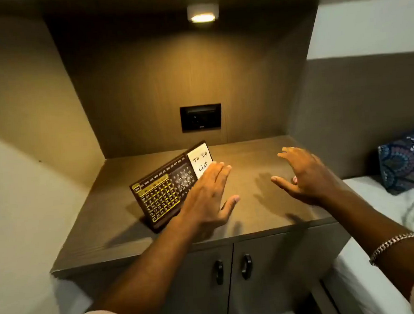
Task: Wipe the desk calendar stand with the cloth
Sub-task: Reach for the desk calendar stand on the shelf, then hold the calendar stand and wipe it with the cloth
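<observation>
A dark brown desk calendar stand (162, 196) leans on the wooden cabinet top (265, 214), left of centre, with yellow date tiles and a white "To Do List" note (199, 162) at its right end. My left hand (209, 195) hovers flat and open in front of the stand's right part, covering some of it. My right hand (304, 175) is open with spread fingers above the bare top, to the right of the stand. Neither hand holds anything. No cloth is in view.
The cabinet sits in a wooden alcove with a black socket plate (200, 117) on the back wall and a lamp (202, 14) above. Two doors with black handles (246, 266) are below. A bed with a patterned pillow (407, 159) is at the right.
</observation>
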Tool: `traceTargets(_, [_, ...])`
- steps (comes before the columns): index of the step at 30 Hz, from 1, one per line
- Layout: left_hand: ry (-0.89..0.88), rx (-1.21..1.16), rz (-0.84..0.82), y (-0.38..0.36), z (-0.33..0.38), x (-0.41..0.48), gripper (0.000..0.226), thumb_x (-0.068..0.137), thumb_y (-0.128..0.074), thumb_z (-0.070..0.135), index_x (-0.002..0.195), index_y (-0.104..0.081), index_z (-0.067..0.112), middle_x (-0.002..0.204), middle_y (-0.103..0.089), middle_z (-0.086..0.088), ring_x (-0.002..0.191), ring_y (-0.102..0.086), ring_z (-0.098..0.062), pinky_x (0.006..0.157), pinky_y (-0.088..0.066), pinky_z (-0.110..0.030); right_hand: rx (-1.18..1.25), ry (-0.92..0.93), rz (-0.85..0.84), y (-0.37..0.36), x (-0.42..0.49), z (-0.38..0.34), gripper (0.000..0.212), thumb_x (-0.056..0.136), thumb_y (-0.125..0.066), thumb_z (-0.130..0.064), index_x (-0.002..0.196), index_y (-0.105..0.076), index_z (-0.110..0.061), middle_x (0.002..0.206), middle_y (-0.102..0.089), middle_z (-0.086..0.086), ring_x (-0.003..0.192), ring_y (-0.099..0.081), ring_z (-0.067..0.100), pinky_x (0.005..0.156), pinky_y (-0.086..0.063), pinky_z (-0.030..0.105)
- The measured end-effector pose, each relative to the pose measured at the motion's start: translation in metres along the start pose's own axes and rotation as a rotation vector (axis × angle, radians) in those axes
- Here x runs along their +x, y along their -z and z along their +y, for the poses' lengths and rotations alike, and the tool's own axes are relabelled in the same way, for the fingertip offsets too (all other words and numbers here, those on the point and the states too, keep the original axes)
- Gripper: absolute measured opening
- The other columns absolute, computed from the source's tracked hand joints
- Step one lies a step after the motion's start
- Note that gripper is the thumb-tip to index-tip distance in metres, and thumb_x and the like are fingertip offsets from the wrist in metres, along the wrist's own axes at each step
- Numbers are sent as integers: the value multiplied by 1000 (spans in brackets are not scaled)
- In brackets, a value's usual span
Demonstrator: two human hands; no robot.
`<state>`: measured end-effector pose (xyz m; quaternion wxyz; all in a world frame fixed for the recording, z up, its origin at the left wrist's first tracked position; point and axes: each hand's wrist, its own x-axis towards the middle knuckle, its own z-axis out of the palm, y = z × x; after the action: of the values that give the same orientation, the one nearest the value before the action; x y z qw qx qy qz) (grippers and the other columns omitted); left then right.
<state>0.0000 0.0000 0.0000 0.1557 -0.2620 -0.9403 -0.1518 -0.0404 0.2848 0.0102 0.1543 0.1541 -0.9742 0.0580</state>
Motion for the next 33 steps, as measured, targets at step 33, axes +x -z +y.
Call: traceTargets(33, [-48,-177,-234,24,-31,29,75,90,-31,60,152,-16,21,163,0,3,150,-1,-9,119,-11,-31,785,-207,187,-43,-2,1,41,97,-54,2,136,-56,-9,132,-60,8,119,-56,20,98,-42,18])
